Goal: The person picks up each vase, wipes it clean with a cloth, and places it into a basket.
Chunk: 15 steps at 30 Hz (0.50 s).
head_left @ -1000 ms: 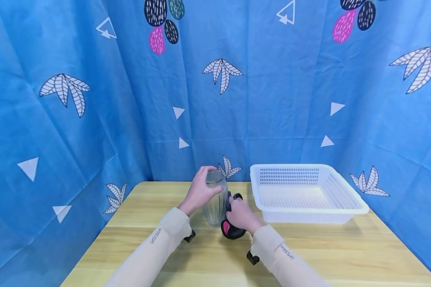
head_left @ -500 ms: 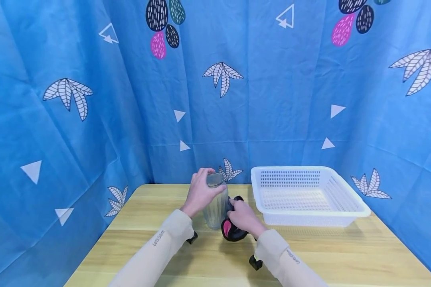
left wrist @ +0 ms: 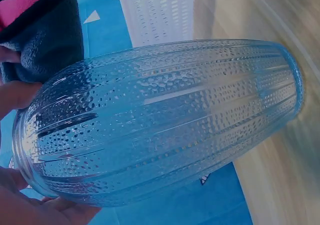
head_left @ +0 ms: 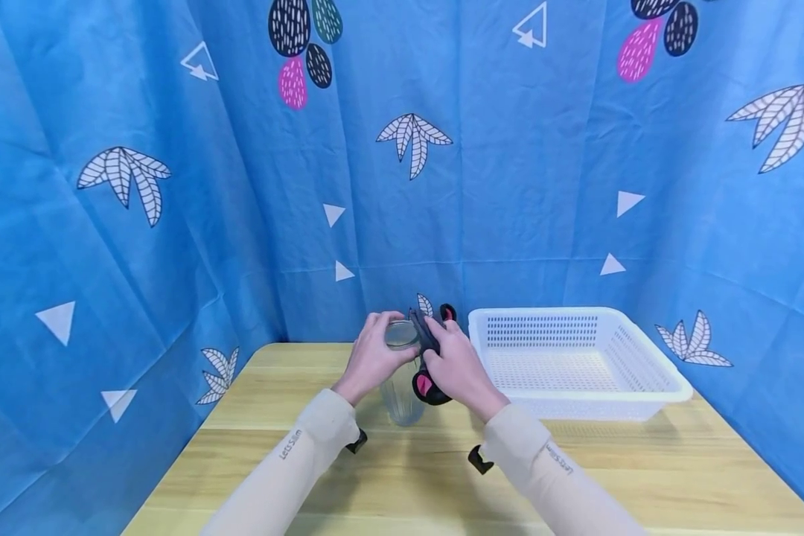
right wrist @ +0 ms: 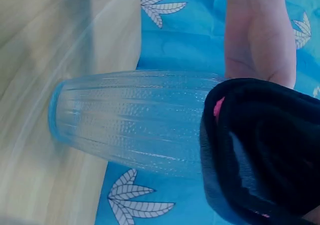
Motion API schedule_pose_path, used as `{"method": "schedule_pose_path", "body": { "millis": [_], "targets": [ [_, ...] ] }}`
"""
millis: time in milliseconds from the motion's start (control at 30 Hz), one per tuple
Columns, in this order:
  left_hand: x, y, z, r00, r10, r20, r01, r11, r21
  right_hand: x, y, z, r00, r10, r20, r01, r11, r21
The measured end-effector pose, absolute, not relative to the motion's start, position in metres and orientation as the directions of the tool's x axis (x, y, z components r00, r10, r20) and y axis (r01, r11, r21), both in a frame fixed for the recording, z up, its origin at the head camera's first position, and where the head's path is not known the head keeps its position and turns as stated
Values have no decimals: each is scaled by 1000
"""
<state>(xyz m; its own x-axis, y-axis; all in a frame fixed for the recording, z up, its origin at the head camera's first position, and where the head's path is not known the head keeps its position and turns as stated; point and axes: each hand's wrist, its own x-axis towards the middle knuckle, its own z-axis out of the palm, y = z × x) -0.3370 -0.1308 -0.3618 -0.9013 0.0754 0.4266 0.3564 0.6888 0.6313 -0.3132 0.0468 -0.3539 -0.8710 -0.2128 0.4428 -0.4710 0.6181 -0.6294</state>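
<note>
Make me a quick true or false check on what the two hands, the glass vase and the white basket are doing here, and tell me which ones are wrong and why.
1. The left hand holds the glass vase near its rim. True.
2. The white basket stands on the wooden table. True.
3. The glass vase lies on its side. False: it stands upright on its base.
4. The right hand grips a dark cloth item with pink parts. True.
5. The dark cloth item lies inside the white basket. False: the right hand holds it beside the upper end of the vase.
</note>
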Motion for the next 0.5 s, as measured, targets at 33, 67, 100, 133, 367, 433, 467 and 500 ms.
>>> {"method": "schedule_pose_path", "body": {
  "millis": [33, 67, 100, 133, 367, 433, 467, 500],
  "targets": [
    [-337, -130, -362, -904, 77, 421, 354, 685, 636, -313, 46, -353, -872, -218, 437, -467, 635, -615],
    [-337, -130, -361, -905, 78, 419, 354, 684, 637, -313, 46, -354, -877, -224, 425, -459, 652, -604],
    [-338, -130, -361, -905, 78, 419, 354, 684, 638, -313, 45, -355, -881, -230, 414, -451, 671, -588],
    [-338, -129, -361, -903, 78, 422, 356, 684, 636, -313, 45, -357, -886, -238, 399, -443, 693, -569],
    [-341, -129, -365, -905, 77, 418, 354, 680, 642, -320, 46, -378, -931, -255, 263, -359, 778, -516],
    [-341, -129, -368, -908, 85, 409, 360, 657, 663, -322, 46, -388, -943, -258, 209, -331, 787, -520],
    [-341, -130, -369, -909, 88, 407, 366, 637, 679, -322, 46, -394, -947, -263, 184, -321, 792, -520],
    [-341, -130, -371, -910, 91, 406, 371, 615, 695, -323, 46, -400, -946, -277, 167, -323, 792, -518]
  ]
}}
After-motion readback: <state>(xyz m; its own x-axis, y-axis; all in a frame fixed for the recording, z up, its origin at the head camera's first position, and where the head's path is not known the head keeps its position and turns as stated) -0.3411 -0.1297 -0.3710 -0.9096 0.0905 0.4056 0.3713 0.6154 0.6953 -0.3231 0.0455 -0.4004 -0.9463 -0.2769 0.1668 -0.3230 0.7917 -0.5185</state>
